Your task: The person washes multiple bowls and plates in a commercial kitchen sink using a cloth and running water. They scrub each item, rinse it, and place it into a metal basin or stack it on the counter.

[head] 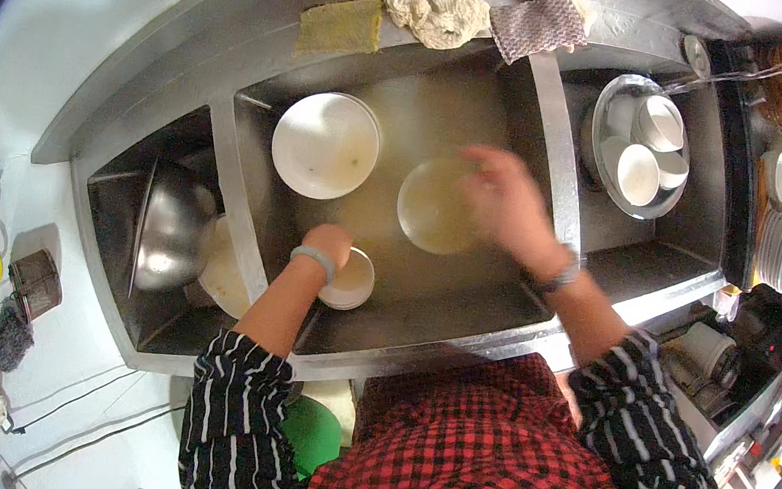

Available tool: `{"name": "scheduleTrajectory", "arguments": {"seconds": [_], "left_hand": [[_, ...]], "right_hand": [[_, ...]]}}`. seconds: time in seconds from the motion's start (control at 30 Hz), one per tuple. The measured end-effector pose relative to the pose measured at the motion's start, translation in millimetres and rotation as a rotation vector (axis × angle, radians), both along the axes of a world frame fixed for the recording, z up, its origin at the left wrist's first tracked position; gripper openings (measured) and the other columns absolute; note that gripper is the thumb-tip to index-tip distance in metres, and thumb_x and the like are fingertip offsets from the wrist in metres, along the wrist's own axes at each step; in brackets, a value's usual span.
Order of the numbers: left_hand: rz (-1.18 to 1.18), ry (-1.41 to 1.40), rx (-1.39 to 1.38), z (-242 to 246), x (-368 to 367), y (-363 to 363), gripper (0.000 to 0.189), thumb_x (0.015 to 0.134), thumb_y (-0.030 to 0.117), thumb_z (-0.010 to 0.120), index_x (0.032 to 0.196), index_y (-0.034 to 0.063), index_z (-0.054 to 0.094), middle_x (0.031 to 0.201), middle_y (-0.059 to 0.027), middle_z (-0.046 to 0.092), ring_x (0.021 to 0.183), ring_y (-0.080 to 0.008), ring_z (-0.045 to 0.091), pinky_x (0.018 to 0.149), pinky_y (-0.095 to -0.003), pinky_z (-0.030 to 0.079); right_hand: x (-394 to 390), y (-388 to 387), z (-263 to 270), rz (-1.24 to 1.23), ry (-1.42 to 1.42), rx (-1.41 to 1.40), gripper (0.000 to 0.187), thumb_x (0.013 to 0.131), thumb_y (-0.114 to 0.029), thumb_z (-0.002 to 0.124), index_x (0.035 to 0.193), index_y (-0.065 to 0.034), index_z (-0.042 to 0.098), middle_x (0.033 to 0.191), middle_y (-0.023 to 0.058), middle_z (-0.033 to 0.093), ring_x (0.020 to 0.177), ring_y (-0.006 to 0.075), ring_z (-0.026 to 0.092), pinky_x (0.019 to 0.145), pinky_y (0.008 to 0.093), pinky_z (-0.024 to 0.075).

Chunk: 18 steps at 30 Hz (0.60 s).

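In the middle basin of a steel sink, cloudy water surrounds several dishes. My left hand is at the upper left edge of small stacked white bowls; its fingers are too hidden to tell a grip. My right hand, blurred, is over the right side of a round dish in the water; whether it touches the dish cannot be told. A large white bowl with small dark specks sits at the basin's upper left.
Behind the basin lie a yellow cloth, a cream rag and a knitted cloth. The left basin holds a steel bowl. On the right, a metal basin holds white bowls; stacked plates stand beyond.
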State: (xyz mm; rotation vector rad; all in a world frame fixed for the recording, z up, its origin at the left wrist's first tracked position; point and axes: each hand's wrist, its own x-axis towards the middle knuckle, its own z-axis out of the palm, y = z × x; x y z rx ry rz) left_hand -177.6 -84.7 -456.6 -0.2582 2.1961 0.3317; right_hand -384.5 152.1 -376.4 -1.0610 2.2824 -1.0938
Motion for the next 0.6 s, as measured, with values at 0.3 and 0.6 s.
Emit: {"name": "scheduleTrajectory", "arguments": {"seconds": [0.3,0.6], "left_hand": [[0.437,0.559,0.273,69,-18,-12,0.052,0.077,-0.003,0.044,0.128,0.0109,0.047,0.108,-0.0252,0.058,0.101,-0.0429,0.055,0.089,-0.0486,0.044],[1.097,0.892,1.02,2,-89,65,0.036,0.085,0.003,0.053,0.121,0.0019,0.05,0.116,-0.0203,0.056,0.109,-0.0312,0.055,0.091,-0.0397,0.044]], "right_hand": [[33,-18,-89,-0.154,0.175,0.74,0.042,0.079,-0.011,0.059,0.12,-0.009,0.051,0.125,0.0204,0.045,0.107,0.0376,0.049,0.096,0.0412,0.0436],[32,-63,44,0.32,0.52,0.052,0.048,0.069,-0.001,0.063,0.115,-0.0133,0.058,0.117,0.0185,0.052,0.107,0.0372,0.053,0.089,0.0402,0.0471]]}}
